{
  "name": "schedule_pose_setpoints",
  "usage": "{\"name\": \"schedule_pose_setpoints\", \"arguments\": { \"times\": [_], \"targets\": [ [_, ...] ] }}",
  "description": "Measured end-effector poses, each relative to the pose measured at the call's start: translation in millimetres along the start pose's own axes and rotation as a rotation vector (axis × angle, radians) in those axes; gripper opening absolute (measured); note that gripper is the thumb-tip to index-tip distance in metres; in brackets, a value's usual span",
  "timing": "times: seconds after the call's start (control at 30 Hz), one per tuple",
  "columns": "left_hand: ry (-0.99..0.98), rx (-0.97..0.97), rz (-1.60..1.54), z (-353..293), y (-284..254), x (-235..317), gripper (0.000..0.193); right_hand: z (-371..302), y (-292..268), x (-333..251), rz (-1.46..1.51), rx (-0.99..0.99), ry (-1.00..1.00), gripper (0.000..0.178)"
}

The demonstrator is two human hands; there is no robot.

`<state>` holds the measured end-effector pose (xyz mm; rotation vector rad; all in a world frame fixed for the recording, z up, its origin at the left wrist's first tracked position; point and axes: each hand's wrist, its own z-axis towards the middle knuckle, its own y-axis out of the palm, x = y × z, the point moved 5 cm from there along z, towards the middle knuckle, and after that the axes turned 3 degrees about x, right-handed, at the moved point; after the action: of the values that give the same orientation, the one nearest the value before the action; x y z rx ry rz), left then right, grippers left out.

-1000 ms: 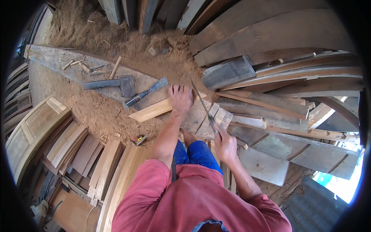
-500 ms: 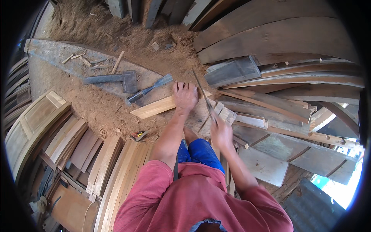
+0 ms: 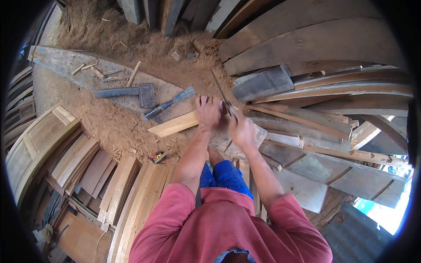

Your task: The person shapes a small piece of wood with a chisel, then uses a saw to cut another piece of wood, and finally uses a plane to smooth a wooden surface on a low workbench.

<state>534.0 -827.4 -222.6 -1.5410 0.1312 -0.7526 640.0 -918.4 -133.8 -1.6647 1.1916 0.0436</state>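
The person's left hand (image 3: 209, 112) is pressing from above on a pale, straight-edged wooden strip (image 3: 175, 124), with its fingers reaching past the far edge, so its grip is holding this strip. The strip is lying slantwise on a worn grey wooden plank (image 3: 166, 83), in front of the person. The right hand (image 3: 242, 131) is closing tightly around the near end of a long, thin, dark saw-like blade (image 3: 221, 90), which is standing just beside the left hand. I am judging that sawing across the strip is the step in hand; the hands are hiding the cut itself, so I cannot tell its depth. In my opinion, the next stroke is calling for firm pressure from the left hand, a straight blade, and careful distance between the blade and the fingers.
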Motion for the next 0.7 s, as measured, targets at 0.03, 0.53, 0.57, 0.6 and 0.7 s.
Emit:
{"name": "schedule_pose_setpoints", "arguments": {
  "times": [0.03,0.53,0.57,0.6,0.7],
  "targets": [
    [0.018,-0.01,-0.002,0,1,-2,0.018,17,8,0,0.019,0.081,-0.078,0.031],
    [-0.005,-0.028,0.013,-12,4,-8,0.019,-14,10,16,0.035,0.039,-0.082,0.033],
    [-0.002,-0.013,0.01,-11,5,-8,0.019,-22,5,17,0.026,-0.017,-0.048,0.032],
    [-0.02,-0.009,0.025,-16,8,-14,0.019,-54,-10,20,0.043,-0.062,-0.008,0.033],
    [-0.001,0.066,0.005,-14,2,-8,0.021,-127,-51,34,0.13,-0.118,0.078,0.034]
  ]
}}
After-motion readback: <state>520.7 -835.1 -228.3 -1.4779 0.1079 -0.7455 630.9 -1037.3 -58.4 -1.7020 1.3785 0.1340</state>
